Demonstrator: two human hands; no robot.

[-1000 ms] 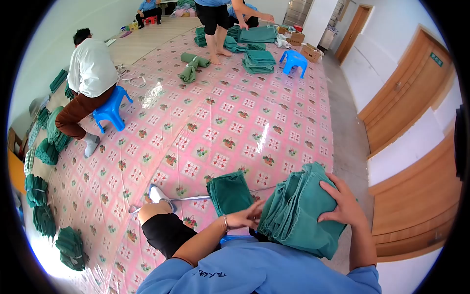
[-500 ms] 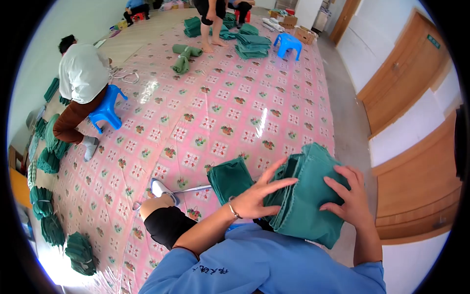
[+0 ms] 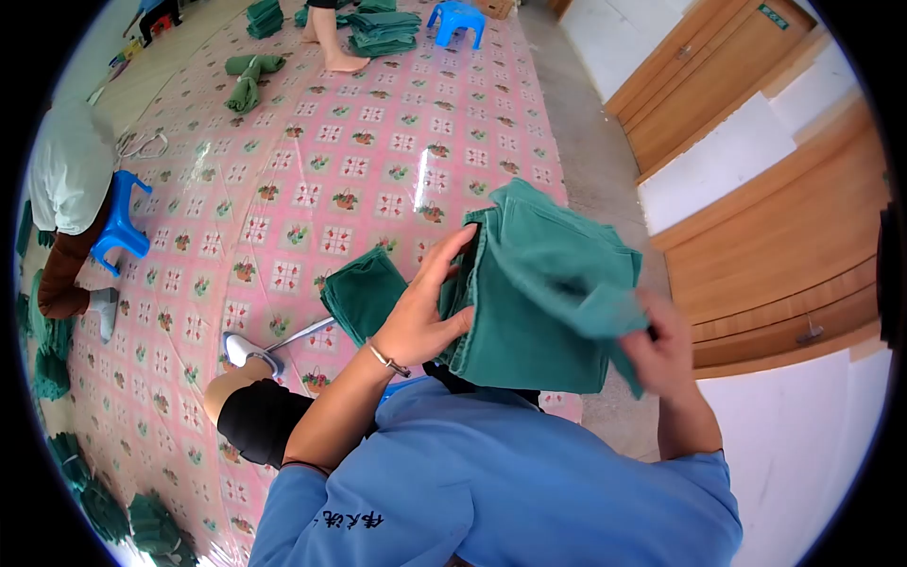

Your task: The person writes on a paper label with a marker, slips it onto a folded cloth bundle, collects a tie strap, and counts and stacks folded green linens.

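A stack of folded green cloths (image 3: 534,335) rests at my lap, its layered edges towards the left. My left hand (image 3: 425,312) grips that left edge, thumb on the near face and fingers behind it. At the right side, my right hand (image 3: 661,345), smeared by motion, pinches a green cloth layer (image 3: 576,288) that is lifted and blurred above the stack. Another folded green cloth pile (image 3: 364,295) lies on the floor just beyond my left forearm. A white strap (image 3: 307,331) runs from it towards my shoe.
Pink patterned sheeting (image 3: 312,180) covers the floor. A person in a white top (image 3: 71,165) sits on a blue stool (image 3: 123,222) at left. Green bundles (image 3: 156,524) line the left side. Rolled green cloths (image 3: 248,80), stacks (image 3: 383,33) and another blue stool (image 3: 456,24) stand farther off.
My right hand has gone from lying spread on the stack to pulling up a cloth layer. My left hand has closed on the stack's edge. The view has shifted right and down.
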